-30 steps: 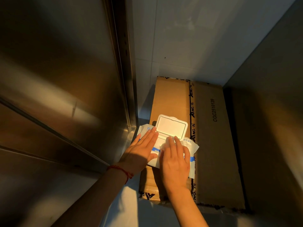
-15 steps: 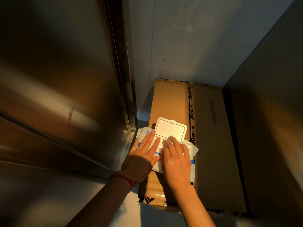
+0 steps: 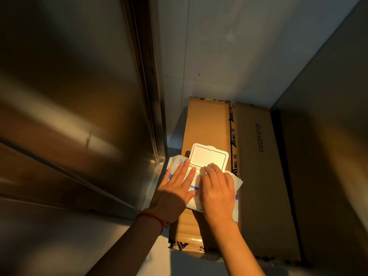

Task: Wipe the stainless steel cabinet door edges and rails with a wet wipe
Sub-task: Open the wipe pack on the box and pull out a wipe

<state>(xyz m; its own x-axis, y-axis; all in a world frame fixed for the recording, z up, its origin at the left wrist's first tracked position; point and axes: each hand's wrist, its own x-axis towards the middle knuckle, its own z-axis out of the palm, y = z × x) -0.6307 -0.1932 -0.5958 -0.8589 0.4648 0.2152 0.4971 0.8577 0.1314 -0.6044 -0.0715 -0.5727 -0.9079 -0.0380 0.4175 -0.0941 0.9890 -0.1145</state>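
The wet wipe pack (image 3: pixel 201 184) lies on the cardboard box (image 3: pixel 258 176), lid (image 3: pixel 209 156) flipped up. Her left hand (image 3: pixel 175 190) lies flat, pinning it; the right hand (image 3: pixel 217 188) curls at the opening, pinching a wipe, I think. Hold firm, draw one sheet slowly.

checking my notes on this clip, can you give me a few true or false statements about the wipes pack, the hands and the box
1. The white hinged lid of the soft white-and-blue wet wipe pack stands open. True.
2. The pack lies on the grey floor. False: it lies on the brown cardboard box.
3. The left hand rests flat on the pack, fingers straight. True.
4. The right hand wipes the stainless steel cabinet door. False: its fingers are at the pack's opening.
5. A red string bracelet is on the right wrist. False: it is on the left.
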